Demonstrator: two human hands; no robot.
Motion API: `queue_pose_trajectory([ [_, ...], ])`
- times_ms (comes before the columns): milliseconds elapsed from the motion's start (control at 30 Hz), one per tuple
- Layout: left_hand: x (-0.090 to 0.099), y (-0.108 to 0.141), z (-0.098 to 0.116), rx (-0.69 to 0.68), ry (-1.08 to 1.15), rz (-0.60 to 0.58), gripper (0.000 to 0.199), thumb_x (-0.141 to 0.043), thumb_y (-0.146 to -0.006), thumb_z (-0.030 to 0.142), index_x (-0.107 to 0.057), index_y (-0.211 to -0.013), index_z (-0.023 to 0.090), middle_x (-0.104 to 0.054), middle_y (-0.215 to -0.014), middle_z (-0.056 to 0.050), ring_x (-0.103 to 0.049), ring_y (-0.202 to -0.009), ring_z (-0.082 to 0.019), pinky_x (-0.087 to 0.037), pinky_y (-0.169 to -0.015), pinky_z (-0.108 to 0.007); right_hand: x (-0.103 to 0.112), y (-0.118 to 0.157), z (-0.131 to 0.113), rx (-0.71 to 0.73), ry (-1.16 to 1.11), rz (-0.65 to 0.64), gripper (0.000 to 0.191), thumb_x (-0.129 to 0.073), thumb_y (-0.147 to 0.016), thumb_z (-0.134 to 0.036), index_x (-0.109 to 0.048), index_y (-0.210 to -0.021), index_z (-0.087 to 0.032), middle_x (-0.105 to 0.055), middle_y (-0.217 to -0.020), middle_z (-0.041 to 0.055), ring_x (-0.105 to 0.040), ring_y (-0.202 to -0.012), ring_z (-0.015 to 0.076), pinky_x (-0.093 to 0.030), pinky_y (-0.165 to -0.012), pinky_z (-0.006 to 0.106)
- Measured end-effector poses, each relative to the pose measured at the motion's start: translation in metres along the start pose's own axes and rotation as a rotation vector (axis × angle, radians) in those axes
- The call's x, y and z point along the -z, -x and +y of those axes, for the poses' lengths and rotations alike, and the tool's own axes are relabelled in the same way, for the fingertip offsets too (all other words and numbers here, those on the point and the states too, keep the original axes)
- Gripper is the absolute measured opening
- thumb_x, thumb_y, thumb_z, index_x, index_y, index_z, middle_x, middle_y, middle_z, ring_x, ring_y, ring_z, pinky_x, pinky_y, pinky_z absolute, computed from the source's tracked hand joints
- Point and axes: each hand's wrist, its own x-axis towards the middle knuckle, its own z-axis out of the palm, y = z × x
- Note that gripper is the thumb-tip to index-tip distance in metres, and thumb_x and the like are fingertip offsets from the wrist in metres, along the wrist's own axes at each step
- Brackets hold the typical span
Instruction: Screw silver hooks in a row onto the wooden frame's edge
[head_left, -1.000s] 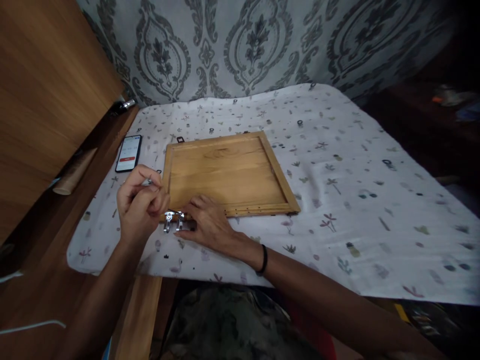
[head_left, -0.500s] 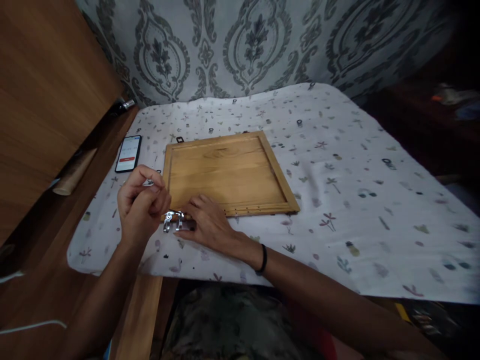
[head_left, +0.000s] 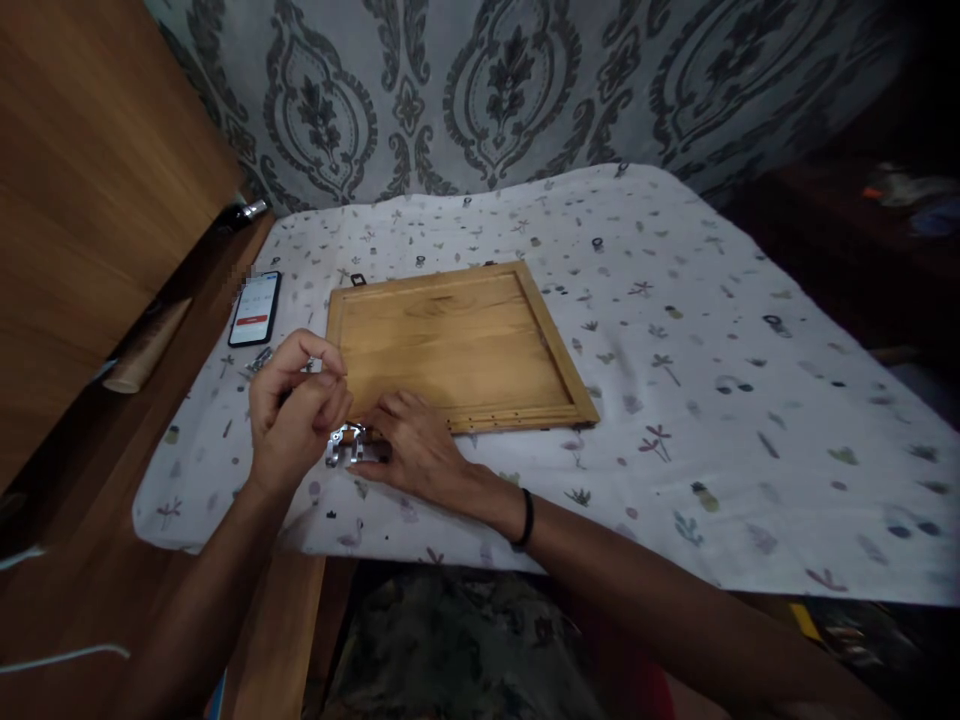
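Note:
A framed wooden panel (head_left: 442,345) lies flat on the patterned white cloth (head_left: 675,450). At its near left corner sits a shiny metal hinge (head_left: 346,443). My right hand (head_left: 412,440) holds the hinge against the panel's near edge, fingers on the wood and thumb in front. Just above and left of the hinge is my left hand (head_left: 300,400), its fingers curled into a pinch; what they hold, if anything, is too small to make out.
A phone (head_left: 255,308) lies at the cloth's left edge, with small metal parts (head_left: 260,360) below it. Beyond the panel is a small dark loop (head_left: 358,280). A rolled tube (head_left: 146,347) rests at the left beside a wooden cabinet (head_left: 97,150).
My left hand has shifted slightly to the right, uncovering small metal parts near the phone. My right hand stays at the hinge.

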Motion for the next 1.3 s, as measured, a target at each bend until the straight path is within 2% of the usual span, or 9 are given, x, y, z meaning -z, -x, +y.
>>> queue_pose_trajectory([
  [133,0.006,0.000,0.001,0.041,0.026,-0.142,0.010,-0.071,-0.090,0.022,-0.068,-0.080,0.021,-0.026,-0.045,0.010,-0.016,-0.034,-0.004,-0.017,-0.038,-0.019,0.002,0.000,-0.002,-0.025,-0.030,-0.028,0.053,-0.079,-0.086,-0.059,-0.073,-0.113,-0.013,-0.069,-0.112,0.0129,-0.060,-0.105,0.0294,-0.046,-0.091,0.042],
  [300,0.022,-0.017,0.003,0.225,0.041,-0.411,0.018,-0.071,-0.089,0.027,-0.063,-0.076,0.018,-0.033,-0.047,0.009,-0.020,-0.034,-0.003,-0.018,-0.035,-0.018,0.002,0.000,-0.001,-0.021,-0.045,-0.022,0.052,-0.081,-0.084,-0.057,-0.074,-0.112,-0.013,-0.070,-0.111,0.0125,-0.060,-0.105,0.0290,-0.047,-0.092,0.042],
  [433,0.035,-0.033,-0.002,0.243,0.089,-0.477,0.025,-0.071,-0.085,0.030,-0.055,-0.069,0.019,-0.020,-0.044,0.012,-0.010,-0.030,-0.001,-0.017,-0.033,-0.017,0.001,0.001,-0.001,-0.007,-0.031,-0.012,0.051,-0.083,-0.083,-0.057,-0.074,-0.108,-0.013,-0.069,-0.110,0.0121,-0.060,-0.103,0.0285,-0.048,-0.090,0.041],
  [567,0.038,-0.030,-0.002,0.196,0.081,-0.378,0.021,-0.071,-0.088,0.030,-0.058,-0.075,0.020,-0.018,-0.046,0.013,-0.011,-0.033,-0.003,-0.021,-0.035,-0.016,0.002,0.000,-0.001,-0.016,-0.024,-0.012,0.054,-0.083,-0.081,-0.059,-0.074,-0.108,-0.013,-0.069,-0.108,0.0120,-0.060,-0.102,0.0287,-0.048,-0.089,0.041],
  [733,0.017,-0.013,0.002,0.082,-0.086,-0.014,0.026,-0.074,-0.092,0.044,-0.063,-0.088,0.021,-0.045,-0.053,0.007,-0.040,-0.045,-0.009,-0.040,-0.046,-0.021,0.003,0.000,-0.001,-0.007,-0.028,-0.004,0.053,-0.083,-0.082,-0.059,-0.074,-0.110,-0.015,-0.068,-0.105,0.0110,-0.058,-0.100,0.0275,-0.047,-0.087,0.040],
  [833,0.001,-0.006,-0.002,-0.006,-0.068,0.169,0.031,-0.076,-0.091,0.046,-0.062,-0.081,0.019,-0.037,-0.049,0.009,-0.028,-0.042,-0.007,-0.028,-0.042,-0.019,0.003,0.000,-0.001,-0.009,-0.022,-0.018,0.053,-0.081,-0.083,-0.059,-0.074,-0.110,-0.014,-0.068,-0.106,0.0120,-0.058,-0.101,0.0280,-0.047,-0.087,0.041],
  [900,-0.006,-0.004,-0.006,-0.055,-0.056,0.226,0.035,-0.075,-0.092,0.046,-0.061,-0.076,0.019,-0.029,-0.046,0.011,-0.018,-0.040,-0.005,-0.018,-0.038,-0.020,0.003,0.000,-0.002,-0.016,-0.021,-0.023,0.054,-0.080,-0.084,-0.061,-0.074,-0.108,-0.012,-0.068,-0.106,0.0127,-0.058,-0.101,0.0284,-0.047,-0.087,0.041],
  [1033,-0.009,-0.008,-0.010,-0.028,-0.038,0.192,0.036,-0.073,-0.093,0.045,-0.058,-0.073,0.020,-0.023,-0.045,0.012,-0.012,-0.037,-0.005,-0.015,-0.037,-0.020,0.003,-0.001,-0.002,-0.029,-0.022,-0.022,0.053,-0.079,-0.084,-0.061,-0.074,-0.105,-0.013,-0.069,-0.105,0.0133,-0.059,-0.100,0.0292,-0.048,-0.087,0.042],
  [1300,0.000,-0.014,-0.007,0.110,0.001,-0.001,0.034,-0.078,-0.088,0.045,-0.058,-0.075,0.021,-0.024,-0.043,0.013,-0.013,-0.034,-0.004,-0.015,-0.035,-0.017,0.001,0.000,-0.001,-0.010,-0.035,-0.004,0.053,-0.080,-0.086,-0.058,-0.073,-0.113,-0.013,-0.069,-0.112,0.0142,-0.060,-0.105,0.0293,-0.047,-0.092,0.043],
])
